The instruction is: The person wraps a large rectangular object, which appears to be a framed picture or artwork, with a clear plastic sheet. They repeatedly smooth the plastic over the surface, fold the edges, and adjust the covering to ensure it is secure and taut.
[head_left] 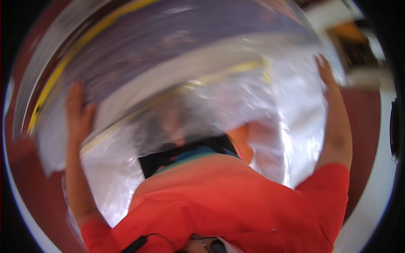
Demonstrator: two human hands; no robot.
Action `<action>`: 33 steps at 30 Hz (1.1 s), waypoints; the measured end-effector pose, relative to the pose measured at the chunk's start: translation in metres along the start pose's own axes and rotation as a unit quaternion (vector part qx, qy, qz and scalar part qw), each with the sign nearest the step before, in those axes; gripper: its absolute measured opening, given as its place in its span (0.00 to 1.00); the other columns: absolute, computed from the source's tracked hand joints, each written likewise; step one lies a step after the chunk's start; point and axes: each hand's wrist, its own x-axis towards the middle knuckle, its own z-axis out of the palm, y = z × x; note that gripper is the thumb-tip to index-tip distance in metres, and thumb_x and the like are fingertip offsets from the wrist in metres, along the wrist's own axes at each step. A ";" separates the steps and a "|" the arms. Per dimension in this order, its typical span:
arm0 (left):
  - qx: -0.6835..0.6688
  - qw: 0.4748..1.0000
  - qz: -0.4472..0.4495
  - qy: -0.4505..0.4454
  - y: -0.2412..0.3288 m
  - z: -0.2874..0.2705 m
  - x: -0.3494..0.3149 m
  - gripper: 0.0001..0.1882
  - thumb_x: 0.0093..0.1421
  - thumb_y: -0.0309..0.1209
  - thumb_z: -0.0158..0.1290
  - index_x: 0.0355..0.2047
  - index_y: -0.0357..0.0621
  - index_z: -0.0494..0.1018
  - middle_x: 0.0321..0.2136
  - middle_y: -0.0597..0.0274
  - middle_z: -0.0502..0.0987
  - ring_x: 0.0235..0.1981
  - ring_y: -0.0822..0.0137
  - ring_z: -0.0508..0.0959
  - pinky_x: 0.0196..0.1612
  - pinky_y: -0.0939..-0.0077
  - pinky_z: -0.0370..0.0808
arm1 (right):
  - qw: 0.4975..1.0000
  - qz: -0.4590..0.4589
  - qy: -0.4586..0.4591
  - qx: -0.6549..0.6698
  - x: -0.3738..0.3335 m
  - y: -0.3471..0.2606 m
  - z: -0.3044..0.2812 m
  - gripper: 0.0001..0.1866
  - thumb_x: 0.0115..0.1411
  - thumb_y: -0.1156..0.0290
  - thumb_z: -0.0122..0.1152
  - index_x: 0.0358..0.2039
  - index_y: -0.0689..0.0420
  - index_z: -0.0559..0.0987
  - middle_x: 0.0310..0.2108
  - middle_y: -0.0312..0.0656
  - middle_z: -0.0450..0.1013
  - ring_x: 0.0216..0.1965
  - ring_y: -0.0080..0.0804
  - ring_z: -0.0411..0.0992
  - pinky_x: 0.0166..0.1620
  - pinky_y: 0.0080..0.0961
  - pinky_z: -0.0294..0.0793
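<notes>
A wide clear plastic sheet (301, 122) spreads in front of my body, shiny and wrinkled, with a yellow strip (249, 66) running across it. Beyond it lies a large greyish-purple panel or cloth (139, 55) with a paler band along its near side; blur hides its exact kind. My left hand (79, 111) rests at the left part of this layered material, fingers stretched and thumb apart. Over at the far right edge of the plastic is my right hand (325, 71), its fingers extended and somewhat blurred. Neither hand visibly grips anything.
A second yellow strip (55, 84) follows the far left edge of the material, beside a pale rail-like edge (38, 67). Reddish-brown floor (365, 130) shows on both sides. At the upper right are an orange-brown object (348, 33) and dark blurred items.
</notes>
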 end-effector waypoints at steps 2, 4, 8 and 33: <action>-0.044 0.999 -0.013 -0.005 -0.010 0.003 -0.006 0.24 0.56 0.33 0.37 0.53 0.39 0.52 0.54 0.53 0.52 0.56 0.59 0.50 0.56 0.71 0.44 | 0.980 0.146 -0.131 -0.019 -0.077 0.026 -0.012 0.31 0.51 0.44 0.41 0.46 0.57 0.66 0.45 0.52 0.63 0.48 0.45 0.60 0.50 0.31 0.57; -0.053 0.999 -0.003 -0.008 -0.029 0.009 -0.005 0.23 0.58 0.33 0.35 0.53 0.37 0.51 0.54 0.53 0.51 0.56 0.60 0.50 0.56 0.72 0.44 | 0.952 0.238 -0.192 -0.016 -0.170 0.071 0.003 0.33 0.50 0.43 0.39 0.41 0.62 0.69 0.39 0.54 0.67 0.44 0.46 0.63 0.50 0.30 0.57; -0.050 0.998 -0.002 -0.034 -0.058 0.021 -0.003 0.23 0.60 0.36 0.32 0.53 0.36 0.50 0.54 0.53 0.51 0.56 0.61 0.49 0.56 0.75 0.44 | 0.837 0.247 -0.487 0.015 -0.366 0.121 0.032 0.33 0.49 0.42 0.40 0.38 0.62 0.71 0.44 0.51 0.64 0.48 0.41 0.60 0.51 0.32 0.55; -0.023 0.997 0.076 -0.027 0.082 -0.018 0.135 0.20 0.52 0.36 0.48 0.43 0.39 0.65 0.44 0.53 0.66 0.47 0.64 0.64 0.50 0.75 0.59 | 0.908 0.043 -0.323 0.264 -0.273 -0.095 -0.009 0.10 0.45 0.69 0.46 0.17 0.63 0.70 0.17 0.51 0.66 0.21 0.44 0.66 0.27 0.32 0.65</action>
